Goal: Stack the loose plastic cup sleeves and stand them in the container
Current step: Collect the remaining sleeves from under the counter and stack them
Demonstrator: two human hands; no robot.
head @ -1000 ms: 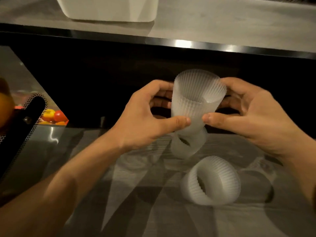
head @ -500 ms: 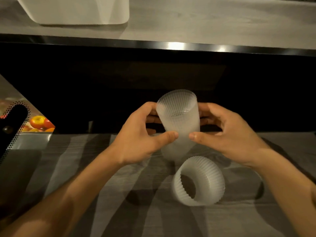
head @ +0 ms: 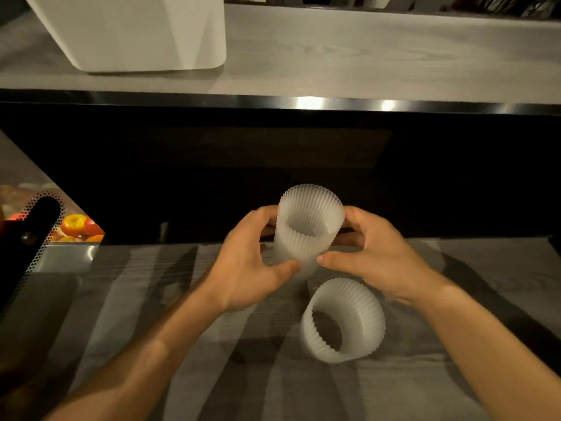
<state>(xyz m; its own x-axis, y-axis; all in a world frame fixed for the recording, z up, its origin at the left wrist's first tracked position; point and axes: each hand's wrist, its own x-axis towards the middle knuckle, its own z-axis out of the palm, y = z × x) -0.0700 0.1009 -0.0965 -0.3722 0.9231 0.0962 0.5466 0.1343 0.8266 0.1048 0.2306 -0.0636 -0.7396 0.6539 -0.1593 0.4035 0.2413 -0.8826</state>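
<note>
A translucent white ribbed cup sleeve stack stands upright near the middle of the wooden counter, its open mouth facing me. My left hand wraps its left side and my right hand its right side, thumbs meeting at the front. A second ribbed sleeve lies on its side just in front and to the right, touching neither hand. A white container stands on the raised shelf at the upper left.
A dark gap separates the counter from the raised shelf with its shiny metal edge. At the left, a black perforated handle and a display of red and orange fruit.
The sleeve held up in both hands has come down over the small sleeve lying behind it; the stack now sits low near the counter. The lying sleeve in front has not moved.
</note>
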